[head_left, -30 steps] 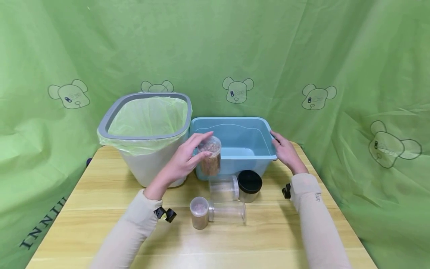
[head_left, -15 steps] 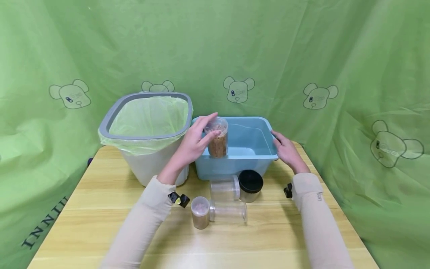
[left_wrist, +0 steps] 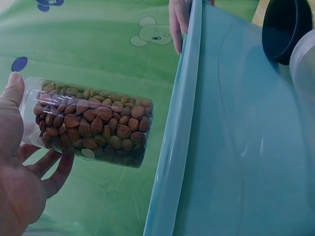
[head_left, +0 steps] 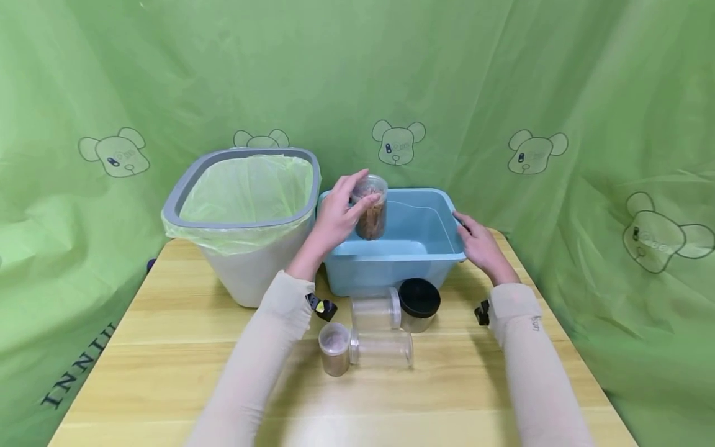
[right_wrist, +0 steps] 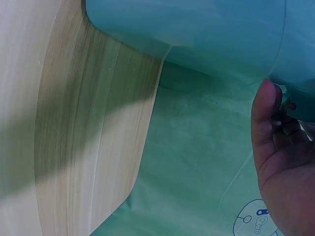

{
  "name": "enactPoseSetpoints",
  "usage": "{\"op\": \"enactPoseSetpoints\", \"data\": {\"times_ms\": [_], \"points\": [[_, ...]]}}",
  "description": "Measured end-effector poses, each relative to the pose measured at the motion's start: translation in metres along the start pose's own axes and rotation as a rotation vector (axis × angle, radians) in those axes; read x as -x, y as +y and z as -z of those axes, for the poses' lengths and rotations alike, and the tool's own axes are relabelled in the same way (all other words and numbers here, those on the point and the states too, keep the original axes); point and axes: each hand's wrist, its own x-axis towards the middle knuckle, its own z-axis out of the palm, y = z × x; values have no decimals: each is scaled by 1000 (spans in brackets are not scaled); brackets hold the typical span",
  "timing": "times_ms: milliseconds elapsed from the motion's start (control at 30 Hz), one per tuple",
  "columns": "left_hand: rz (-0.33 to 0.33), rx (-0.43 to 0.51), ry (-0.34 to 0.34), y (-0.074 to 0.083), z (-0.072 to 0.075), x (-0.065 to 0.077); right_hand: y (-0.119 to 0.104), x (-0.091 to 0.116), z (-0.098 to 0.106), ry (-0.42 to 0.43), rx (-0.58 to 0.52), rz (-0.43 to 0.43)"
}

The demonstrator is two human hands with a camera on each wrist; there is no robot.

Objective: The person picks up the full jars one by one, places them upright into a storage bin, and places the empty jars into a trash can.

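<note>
Almonds [left_wrist: 101, 120] fill the jar [head_left: 373, 222] that the left hand [head_left: 336, 216] grips near its top, apparently above the blue tub [head_left: 391, 274], which the right hand [head_left: 481, 248] holds by its right end. Putting the jar into the tub seems the step in hand, so the next move likely calls for lowering and letting go. Only the left wrist view shows single nuts clearly; the head view alone shows the small upright jar [head_left: 335, 357].
</note>
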Motion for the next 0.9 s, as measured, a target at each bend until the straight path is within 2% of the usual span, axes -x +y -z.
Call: {"op": "enactPoseSetpoints", "data": {"times_ms": [267, 467, 633, 900], "points": [[102, -19, -12, -6, -5, -18, 1, 2, -1, 4, -13, -1], [162, -30, -15, -20, -8, -28, -2, 4, -2, 14, -11, 2], [198, -80, -22, -34, -13, -28, -3, 6, -1, 19, -7, 15], [215, -161, -89, -50, -25, -25, 0, 10, 1, 15, -11, 3]]}}
